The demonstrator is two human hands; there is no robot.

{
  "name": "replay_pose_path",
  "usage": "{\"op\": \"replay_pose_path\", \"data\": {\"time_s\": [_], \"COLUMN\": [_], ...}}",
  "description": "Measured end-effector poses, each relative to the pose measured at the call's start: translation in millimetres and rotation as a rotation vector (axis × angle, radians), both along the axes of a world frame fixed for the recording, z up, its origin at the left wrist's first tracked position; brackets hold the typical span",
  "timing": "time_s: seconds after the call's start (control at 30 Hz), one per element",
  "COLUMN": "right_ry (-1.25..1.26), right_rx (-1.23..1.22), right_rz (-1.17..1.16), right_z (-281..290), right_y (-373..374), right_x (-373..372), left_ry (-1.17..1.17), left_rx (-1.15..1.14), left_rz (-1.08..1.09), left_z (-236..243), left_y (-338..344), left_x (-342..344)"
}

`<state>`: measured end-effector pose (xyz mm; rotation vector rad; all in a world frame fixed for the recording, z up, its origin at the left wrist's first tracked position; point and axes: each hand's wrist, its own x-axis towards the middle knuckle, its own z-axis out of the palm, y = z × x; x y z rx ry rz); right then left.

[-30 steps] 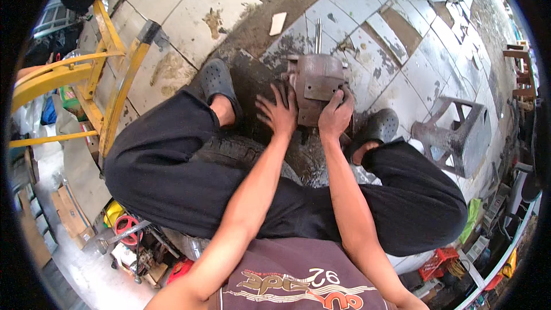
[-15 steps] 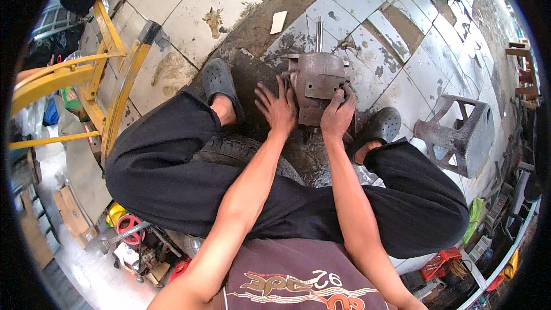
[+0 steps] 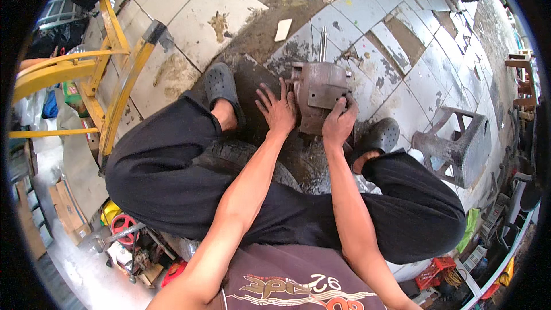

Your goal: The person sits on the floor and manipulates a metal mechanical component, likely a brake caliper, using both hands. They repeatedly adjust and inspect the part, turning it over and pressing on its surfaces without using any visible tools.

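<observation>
A dirty brown metal gearbox housing (image 3: 327, 88) stands on the floor between my feet, with a bare shaft (image 3: 323, 46) sticking out of its far end. On its face is a flat plate with small holes. My left hand (image 3: 279, 112) lies along the left side of the housing, fingers spread and stretched out. At the right side, my right hand (image 3: 340, 123) grips the housing near the plate's corner, its thumb and fingers bent around the edge. Dark grime covers the right fingertips. Part of the housing's right side is hidden behind that hand.
Cracked tiles (image 3: 344, 23) and a wet dark patch surround the housing. A yellow metal frame (image 3: 123, 89) stands at the left, a grey plastic stool (image 3: 453, 146) lies on its side at the right. Tools with a red handwheel (image 3: 123, 227) sit lower left, a red crate (image 3: 434, 272) lower right.
The whole scene sits slightly lower in the picture. Both hands stay on the housing in nearly the same pose; the left fingers have shifted only a little.
</observation>
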<state>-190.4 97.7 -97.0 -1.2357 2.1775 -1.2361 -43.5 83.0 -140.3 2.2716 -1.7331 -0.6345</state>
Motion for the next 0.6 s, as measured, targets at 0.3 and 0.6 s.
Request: {"op": "replay_pose_path", "data": {"time_s": [0.3, 0.6], "right_ry": [-0.022, -0.224], "right_rx": [0.016, 0.002], "right_rz": [0.010, -0.022], "right_z": [0.8, 11.2], "right_y": [-6.1, -6.7], "right_x": [-7.3, -12.4], "left_ry": [0.008, 0.822], "left_rx": [0.048, -0.139], "left_rz": [0.108, 0.771], "left_z": [7.3, 17.0], "left_y": [-15.5, -60.2], "left_x": [2.8, 94.3]}}
